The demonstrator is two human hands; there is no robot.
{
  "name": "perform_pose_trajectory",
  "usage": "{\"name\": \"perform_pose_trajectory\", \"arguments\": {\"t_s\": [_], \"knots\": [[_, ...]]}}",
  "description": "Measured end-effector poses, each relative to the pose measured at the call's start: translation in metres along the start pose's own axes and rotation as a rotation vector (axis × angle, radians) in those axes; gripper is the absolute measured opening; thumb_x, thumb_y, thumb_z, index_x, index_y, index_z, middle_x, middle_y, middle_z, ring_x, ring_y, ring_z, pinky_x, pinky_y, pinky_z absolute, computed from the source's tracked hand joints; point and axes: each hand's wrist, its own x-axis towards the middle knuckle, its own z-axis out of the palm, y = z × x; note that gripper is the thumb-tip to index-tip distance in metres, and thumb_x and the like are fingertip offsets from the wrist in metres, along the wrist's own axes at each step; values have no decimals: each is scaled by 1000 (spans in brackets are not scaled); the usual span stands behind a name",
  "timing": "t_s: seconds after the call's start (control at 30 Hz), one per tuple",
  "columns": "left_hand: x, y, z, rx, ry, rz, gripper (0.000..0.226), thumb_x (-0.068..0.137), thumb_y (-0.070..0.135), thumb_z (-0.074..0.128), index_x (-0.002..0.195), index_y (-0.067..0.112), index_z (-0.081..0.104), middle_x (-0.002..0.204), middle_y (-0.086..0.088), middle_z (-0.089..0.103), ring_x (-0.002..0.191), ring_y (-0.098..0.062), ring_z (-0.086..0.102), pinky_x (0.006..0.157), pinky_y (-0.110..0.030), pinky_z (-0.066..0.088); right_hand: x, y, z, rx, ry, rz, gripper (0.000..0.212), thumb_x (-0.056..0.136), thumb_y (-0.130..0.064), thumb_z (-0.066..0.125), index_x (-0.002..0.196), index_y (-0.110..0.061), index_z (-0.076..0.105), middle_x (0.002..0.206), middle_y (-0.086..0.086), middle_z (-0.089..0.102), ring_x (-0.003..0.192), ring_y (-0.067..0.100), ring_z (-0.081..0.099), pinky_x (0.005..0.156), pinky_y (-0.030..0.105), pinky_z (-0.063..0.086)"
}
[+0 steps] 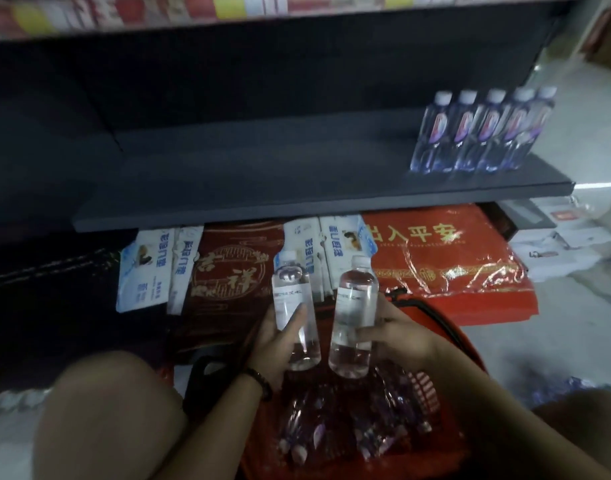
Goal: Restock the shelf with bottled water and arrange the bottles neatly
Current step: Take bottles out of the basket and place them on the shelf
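Holds the left bottle [293, 306] in the left grip [274, 344] and the right bottle [354, 306] in the right grip [396, 337], fingers curled round both above the red basket [451, 329], well apart from the shelf [262, 181], and may topple the standing row [480, 133] there if placing them too hastily.

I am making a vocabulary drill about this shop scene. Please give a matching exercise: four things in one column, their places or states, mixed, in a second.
1. row of bottles
2. red basket
3. left hand
4. red mat

A. lies below the shelf
B. grips a clear bottle
C. stands at the shelf's right end
D. contains a heap of bottles

Pairs: 1-C, 2-D, 3-B, 4-A
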Motion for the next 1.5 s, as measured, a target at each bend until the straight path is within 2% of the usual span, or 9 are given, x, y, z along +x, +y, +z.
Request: {"name": "perform_pose_trajectory", "arguments": {"t_s": [0.1,0.27,0.53,0.7,0.8,1.03,1.23,1.37,1.5], "knots": [[-10,58,1,-91,-54,59,43,80,54,78,121,45,70,120,10,77,109,-16,75,97,-51,59,-4,-54,12,-18,35,-55,81,83,-13,88,149,-21,41,138,19,67,125,44,66,97,75,52],[-15,171,-14,-69,-63,301,52,83,47,85,129,33,65,124,-5,76,114,-30,74,98,-62,56,-8,-177,38,-56,89,-336,68,85,-9,85,142,-17,50,130,20,69,117,47,70,94,75,53],[-17,354,-48,-24,0,658,44,91,21,79,133,19,64,123,-7,77,112,-31,74,95,-58,59,11,-373,96,-179,119,-707,65,81,2,84,139,-10,56,128,16,72,113,33,75,93,51,63],[-1,455,-100,136,76,812,53,86,27,85,134,26,62,122,5,77,112,-13,74,98,-42,60,62,-465,130,-278,170,-829,54,84,-9,89,130,-18,62,121,5,76,108,23,77,90,48,64],[23,499,-132,176,131,830,59,80,32,90,131,28,62,120,6,77,109,-11,75,96,-42,61,100,-507,150,-380,217,-853,51,85,-11,88,128,-17,61,118,-1,75,102,12,77,89,34,64],[90,540,-190,220,389,835,59,79,40,91,129,29,62,118,9,74,105,-12,72,94,-41,61,208,-539,180,-507,376,-835,56,83,-23,91,128,-22,58,121,-3,72,111,20,72,102,45,59],[134,519,-218,388,422,800,56,87,39,84,134,23,57,121,8,69,110,-14,67,96,-37,56,260,-518,194,-459,392,-782,50,85,-31,89,128,-24,63,120,-9,75,110,18,73,98,44,61],[145,519,-224,412,415,815,53,92,35,79,138,26,54,120,12,67,107,-9,65,96,-35,54,267,-520,208,-618,484,-703,88,86,-36,88,156,-20,39,151,5,54,133,29,58,109,44,53],[144,522,-228,468,371,777,42,95,25,76,129,33,52,110,20,63,103,-6,64,94,-33,53,270,-522,214,-751,501,-595,70,82,-36,91,135,-17,49,128,5,63,109,24,67,96,40,60]]}}
